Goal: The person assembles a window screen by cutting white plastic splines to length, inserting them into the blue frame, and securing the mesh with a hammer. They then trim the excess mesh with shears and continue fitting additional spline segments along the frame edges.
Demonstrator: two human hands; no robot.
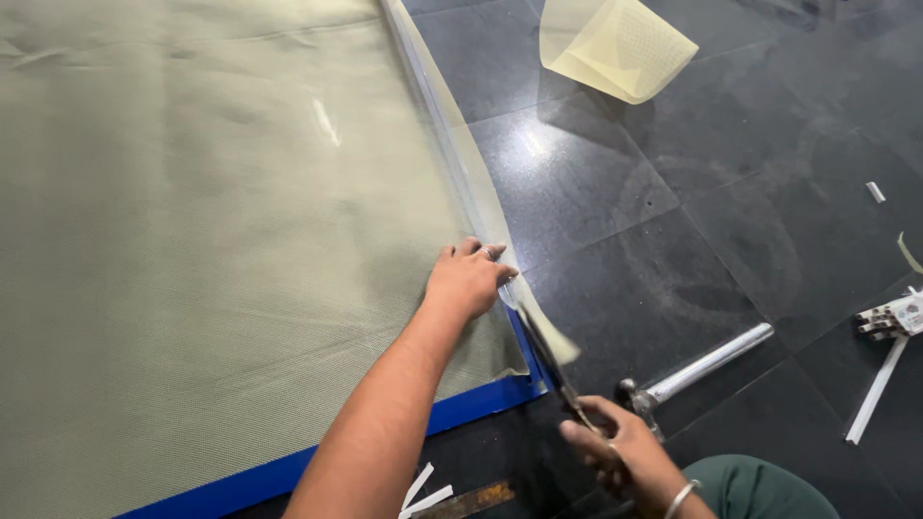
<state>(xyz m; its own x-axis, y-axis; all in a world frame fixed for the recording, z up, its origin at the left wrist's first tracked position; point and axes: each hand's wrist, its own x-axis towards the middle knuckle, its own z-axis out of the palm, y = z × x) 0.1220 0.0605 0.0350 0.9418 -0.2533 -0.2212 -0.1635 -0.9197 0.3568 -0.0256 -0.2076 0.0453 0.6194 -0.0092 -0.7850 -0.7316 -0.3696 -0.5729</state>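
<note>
- Right hand [615, 447], near: closed on scissors [553, 365], blades at mesh [221, 240] edge.
- Left hand [468, 281]: flat, fingers spread, grips nothing; pins mesh beside cut so it stays taut.
- Offcut strip [452, 135] runs far along the edge.
- Floor [673, 240] right: metal tube [707, 363].

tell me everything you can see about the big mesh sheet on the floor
The mesh sheet is a large pale grey-green panel of fine woven netting, lying flat on the dark tiled floor and filling the left of the view, with faint creases. A blue border shows under its near edge. Along its right edge a thin translucent strip is parting from it. The left hand presses on that edge; the right hand holds scissors at it.
</note>
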